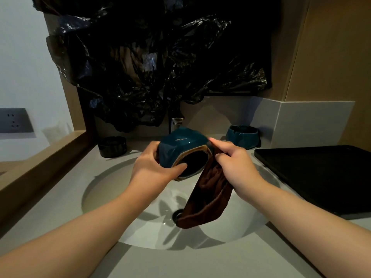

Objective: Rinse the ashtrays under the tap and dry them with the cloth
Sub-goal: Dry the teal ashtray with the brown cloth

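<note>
A teal ashtray [180,146] is tipped on its side above the sink [104,189], its dark opening facing me. My left hand [154,167] grips it from the left, thumb across the rim. My right hand [234,163] pinches a brown cloth [208,199] against the ashtray's right edge, and the cloth hangs down toward the drain [177,214]. The tap [176,123] stands behind the ashtray, mostly hidden. A second teal ashtray [243,136] sits on the counter at the back right. A black ashtray [112,146] sits at the back left.
A black tray [321,175] lies on the counter to the right of the sink. Black plastic sheeting [152,57] covers the wall above the tap. A wooden ledge [44,163] runs along the left, with a wall socket [14,120] beyond it.
</note>
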Demonstrator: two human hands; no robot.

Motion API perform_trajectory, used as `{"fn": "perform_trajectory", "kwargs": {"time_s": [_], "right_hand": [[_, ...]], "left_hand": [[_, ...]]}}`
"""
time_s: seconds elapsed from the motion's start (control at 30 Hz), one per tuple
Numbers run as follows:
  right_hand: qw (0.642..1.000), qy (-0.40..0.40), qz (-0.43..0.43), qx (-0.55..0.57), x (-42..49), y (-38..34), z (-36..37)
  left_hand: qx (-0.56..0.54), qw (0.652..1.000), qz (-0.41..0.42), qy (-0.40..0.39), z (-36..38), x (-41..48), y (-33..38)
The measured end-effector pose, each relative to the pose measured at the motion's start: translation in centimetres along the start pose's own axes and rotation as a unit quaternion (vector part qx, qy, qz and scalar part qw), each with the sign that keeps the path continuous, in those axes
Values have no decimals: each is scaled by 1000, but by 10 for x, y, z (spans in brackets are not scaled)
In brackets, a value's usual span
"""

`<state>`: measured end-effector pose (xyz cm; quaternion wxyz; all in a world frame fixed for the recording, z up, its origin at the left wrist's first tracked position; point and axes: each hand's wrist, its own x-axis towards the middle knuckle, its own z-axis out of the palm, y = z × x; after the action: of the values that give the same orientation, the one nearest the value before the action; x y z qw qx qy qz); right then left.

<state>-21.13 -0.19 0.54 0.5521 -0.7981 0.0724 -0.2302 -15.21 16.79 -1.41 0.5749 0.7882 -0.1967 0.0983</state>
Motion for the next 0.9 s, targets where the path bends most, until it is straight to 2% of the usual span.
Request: {"fn": "perform_trajectory", "kwargs": {"time_s": [0.17, 0.23, 0.3, 0.37, 0.43, 0.5, 0.63, 0.77, 0.9], "right_hand": [[987, -112, 89, -68, 2, 10, -5], [989, -77, 106, -75, 8, 9, -10], [990, 11, 143, -14, 16, 5, -20], [981, 50, 183, 38, 21, 6, -30], [974, 21, 224, 37, 18, 9, -32], [966, -41, 254, 39, 15, 11, -27], [956, -180, 229, 29, 12, 8, -21], [959, -182, 211, 55, 10, 8, -22], [964, -170, 201, 27, 16, 8, -29]], "left_hand": [[-47, 998, -45, -10, 2, 3, 2], [-81, 992, -90, -28, 3, 4, 2], [-132, 978, -148, -65, 3, 4, -1], [-183, 956, -200, -113, 1, 3, -3], [-229, 931, -241, -149, 1, 1, -2], [-261, 913, -264, -168, 2, 0, -1], [-268, 904, -267, -199, 1, -1, -4], [-261, 902, -269, -215, 2, -1, -3], [-255, 900, -270, -226, 1, 0, -2]]}}
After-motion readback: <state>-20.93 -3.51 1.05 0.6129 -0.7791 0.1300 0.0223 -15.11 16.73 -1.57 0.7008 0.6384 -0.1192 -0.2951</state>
